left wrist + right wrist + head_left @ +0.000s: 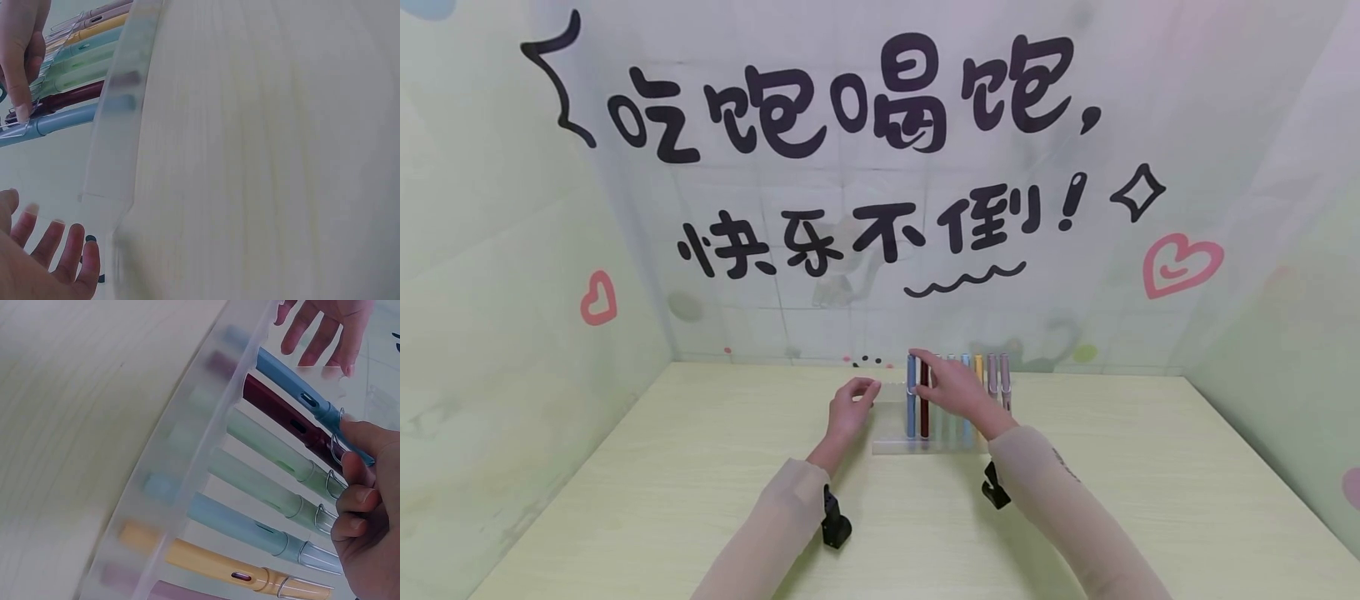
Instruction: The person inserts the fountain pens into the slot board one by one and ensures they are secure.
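A clear plastic pen stand (887,447) holds a row of capped pens upright, each with a wire clip. At the row's left end is a blue fountain pen (912,418). My right hand (953,387) pinches its cap, index finger at the top and thumb by the clip. Beside it stands a dark red pen (278,406), just under the right hand's curled fingers. My left hand (850,408) is at the stand's left end, its fingers (48,245) extended and spread at the clear panel's edge. The slots left of the blue pen hold nothing.
Rightward in the stand come green pens (262,444), a light blue pen (237,524), a yellow pen (212,562) and purple pens (1005,375). The stand is near the back of a pale wooden table (910,533), before a printed wall sheet (820,325).
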`<state>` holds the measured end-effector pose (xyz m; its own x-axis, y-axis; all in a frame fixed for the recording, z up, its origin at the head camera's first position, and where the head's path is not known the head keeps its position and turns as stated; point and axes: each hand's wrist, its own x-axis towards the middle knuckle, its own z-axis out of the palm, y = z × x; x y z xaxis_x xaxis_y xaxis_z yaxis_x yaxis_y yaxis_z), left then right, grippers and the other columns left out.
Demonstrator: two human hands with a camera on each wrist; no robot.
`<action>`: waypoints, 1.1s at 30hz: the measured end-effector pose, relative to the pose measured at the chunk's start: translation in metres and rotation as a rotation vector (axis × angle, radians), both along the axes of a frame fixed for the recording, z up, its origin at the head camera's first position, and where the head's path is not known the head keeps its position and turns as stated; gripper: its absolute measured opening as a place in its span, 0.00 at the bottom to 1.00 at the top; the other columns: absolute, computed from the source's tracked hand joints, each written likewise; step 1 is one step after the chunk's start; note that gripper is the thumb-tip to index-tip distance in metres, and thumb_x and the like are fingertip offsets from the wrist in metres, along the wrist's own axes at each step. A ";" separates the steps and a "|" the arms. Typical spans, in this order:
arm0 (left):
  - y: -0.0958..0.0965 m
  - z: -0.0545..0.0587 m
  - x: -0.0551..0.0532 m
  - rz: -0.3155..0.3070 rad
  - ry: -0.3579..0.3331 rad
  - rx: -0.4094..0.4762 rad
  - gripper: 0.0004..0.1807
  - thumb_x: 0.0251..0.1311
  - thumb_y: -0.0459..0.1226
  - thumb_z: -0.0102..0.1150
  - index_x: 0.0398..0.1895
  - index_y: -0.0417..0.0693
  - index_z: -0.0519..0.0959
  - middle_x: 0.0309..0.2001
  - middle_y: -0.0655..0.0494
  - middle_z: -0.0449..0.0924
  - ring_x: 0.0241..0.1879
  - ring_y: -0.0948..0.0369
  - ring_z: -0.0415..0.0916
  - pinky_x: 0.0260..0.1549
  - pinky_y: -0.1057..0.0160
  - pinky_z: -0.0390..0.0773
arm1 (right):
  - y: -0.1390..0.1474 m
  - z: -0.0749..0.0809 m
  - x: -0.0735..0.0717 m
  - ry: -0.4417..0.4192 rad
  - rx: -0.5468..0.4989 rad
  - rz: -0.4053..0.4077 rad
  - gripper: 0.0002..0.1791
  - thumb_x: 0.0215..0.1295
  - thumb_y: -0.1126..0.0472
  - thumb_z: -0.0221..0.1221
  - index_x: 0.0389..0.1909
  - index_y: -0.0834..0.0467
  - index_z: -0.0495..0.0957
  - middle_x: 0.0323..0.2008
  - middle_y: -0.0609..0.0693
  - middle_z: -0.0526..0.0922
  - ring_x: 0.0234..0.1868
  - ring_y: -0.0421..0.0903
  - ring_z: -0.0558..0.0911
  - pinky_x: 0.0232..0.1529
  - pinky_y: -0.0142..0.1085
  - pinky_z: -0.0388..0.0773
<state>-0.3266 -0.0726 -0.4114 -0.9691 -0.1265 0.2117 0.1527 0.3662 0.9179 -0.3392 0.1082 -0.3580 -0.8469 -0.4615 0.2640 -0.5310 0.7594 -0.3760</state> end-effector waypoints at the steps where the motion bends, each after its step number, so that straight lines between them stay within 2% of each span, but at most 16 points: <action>1: 0.000 0.000 0.000 0.001 0.000 0.001 0.14 0.60 0.41 0.51 0.40 0.39 0.76 0.38 0.47 0.77 0.35 0.55 0.75 0.35 0.61 0.74 | 0.000 0.000 0.000 -0.004 0.001 -0.002 0.33 0.55 0.57 0.60 0.62 0.55 0.60 0.12 0.44 0.68 0.12 0.40 0.65 0.14 0.31 0.64; 19: -0.001 -0.001 -0.001 -0.003 -0.015 -0.002 0.16 0.60 0.43 0.51 0.41 0.39 0.75 0.39 0.47 0.76 0.35 0.55 0.75 0.36 0.61 0.74 | -0.002 -0.001 -0.003 0.014 0.031 -0.006 0.33 0.56 0.56 0.59 0.62 0.55 0.60 0.11 0.44 0.67 0.11 0.39 0.64 0.13 0.31 0.62; 29: -0.001 -0.001 -0.002 -0.002 -0.009 0.008 0.14 0.60 0.41 0.51 0.41 0.39 0.75 0.39 0.46 0.76 0.35 0.54 0.75 0.36 0.60 0.74 | 0.001 -0.001 -0.002 0.048 0.008 0.014 0.34 0.55 0.56 0.60 0.62 0.58 0.59 0.13 0.42 0.68 0.13 0.39 0.67 0.15 0.31 0.64; 33: -0.001 -0.001 -0.001 -0.005 -0.004 0.002 0.14 0.60 0.41 0.51 0.41 0.39 0.75 0.39 0.46 0.76 0.35 0.54 0.75 0.36 0.60 0.74 | 0.006 0.000 0.000 0.029 -0.027 0.017 0.33 0.56 0.55 0.59 0.61 0.57 0.60 0.14 0.42 0.69 0.14 0.39 0.67 0.15 0.32 0.65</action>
<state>-0.3273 -0.0734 -0.4120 -0.9707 -0.1221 0.2071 0.1505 0.3633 0.9194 -0.3391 0.1141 -0.3580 -0.8307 -0.4684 0.3010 -0.5549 0.7397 -0.3807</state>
